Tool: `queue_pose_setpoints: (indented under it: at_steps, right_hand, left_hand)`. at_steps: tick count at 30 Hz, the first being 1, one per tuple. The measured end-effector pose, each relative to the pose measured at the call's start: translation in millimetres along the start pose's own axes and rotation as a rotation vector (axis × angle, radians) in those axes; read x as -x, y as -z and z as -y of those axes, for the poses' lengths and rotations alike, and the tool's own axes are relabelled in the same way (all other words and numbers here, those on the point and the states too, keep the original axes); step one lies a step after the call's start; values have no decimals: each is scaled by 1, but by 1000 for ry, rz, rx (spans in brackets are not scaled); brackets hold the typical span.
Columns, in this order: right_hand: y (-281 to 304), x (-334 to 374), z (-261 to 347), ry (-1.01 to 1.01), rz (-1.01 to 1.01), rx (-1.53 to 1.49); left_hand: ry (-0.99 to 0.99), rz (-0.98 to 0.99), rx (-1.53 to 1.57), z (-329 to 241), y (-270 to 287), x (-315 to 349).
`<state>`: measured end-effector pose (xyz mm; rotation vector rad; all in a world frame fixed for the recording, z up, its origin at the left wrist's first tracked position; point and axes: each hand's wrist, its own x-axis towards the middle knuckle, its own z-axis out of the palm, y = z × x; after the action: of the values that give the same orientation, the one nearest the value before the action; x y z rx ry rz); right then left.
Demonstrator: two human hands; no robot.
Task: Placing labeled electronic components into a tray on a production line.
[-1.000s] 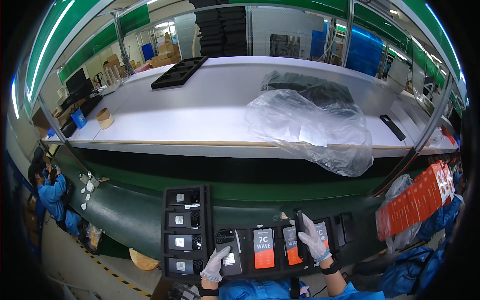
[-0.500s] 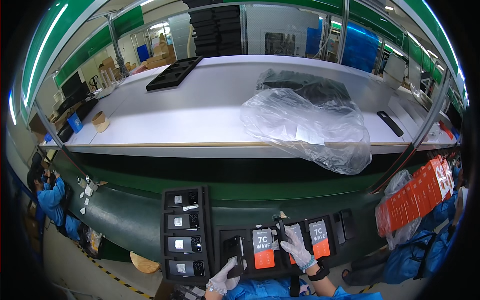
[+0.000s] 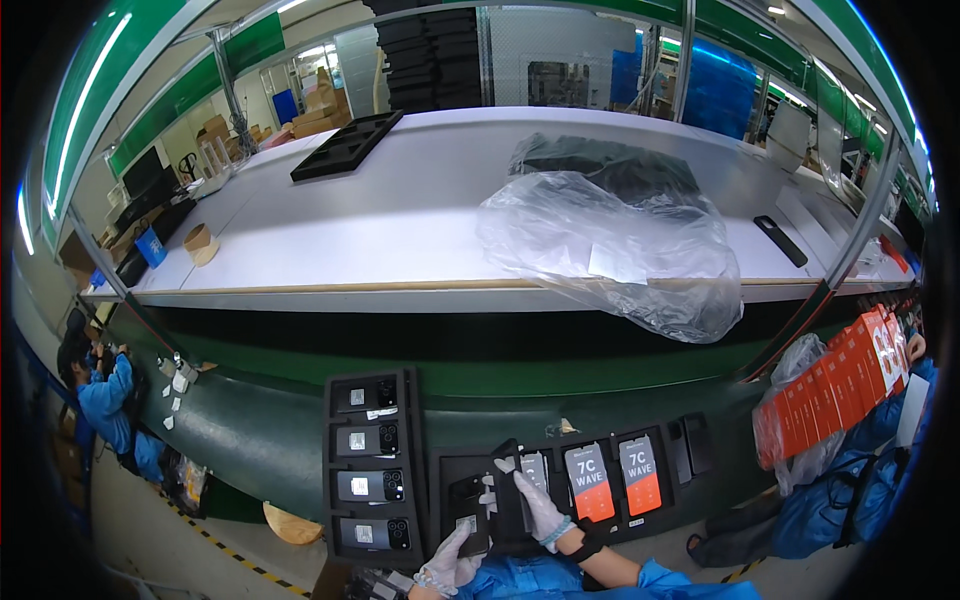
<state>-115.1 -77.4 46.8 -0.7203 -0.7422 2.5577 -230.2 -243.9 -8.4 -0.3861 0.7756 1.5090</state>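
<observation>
My left hand (image 3: 452, 566), in a white glove, is closed round the lower part of a black phone (image 3: 466, 500) with a small pale label. My gloved right hand (image 3: 540, 512) grips a thin black slab (image 3: 513, 500), tilted close beside that phone; its exact kind is unclear. Both are over the left part of a black tray (image 3: 560, 450). In this tray lie phones with grey-and-orange fronts: a middle one (image 3: 589, 483), a right one (image 3: 640, 474), and a left one (image 3: 536, 470) partly covered by my right hand.
Left of my hands, a second black tray (image 3: 329, 450) holds several dark phones with camera lenses. Dark slabs (image 3: 688, 450) stand right of the phone tray. Clear plastic (image 3: 610, 250) hangs over the white bench edge. Orange boxes (image 3: 820, 400) and co-workers (image 3: 105, 400) are at the sides.
My right hand has moved left with the black slab, from above the middle phone to beside my left hand. The middle phone now shows fully; the left one is partly covered.
</observation>
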Motion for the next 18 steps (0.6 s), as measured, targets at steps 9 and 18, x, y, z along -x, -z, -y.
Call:
queue_pose_setpoints:
  at_steps: [9,18]
  right_hand:
    - [22,-16,-27,64,-125,110]
    - [-28,31,28,130,119,201]
  left_hand:
    - [-125,-28,-280,-2,3,3]
    - [-201,413,-322,-34,-5,25]
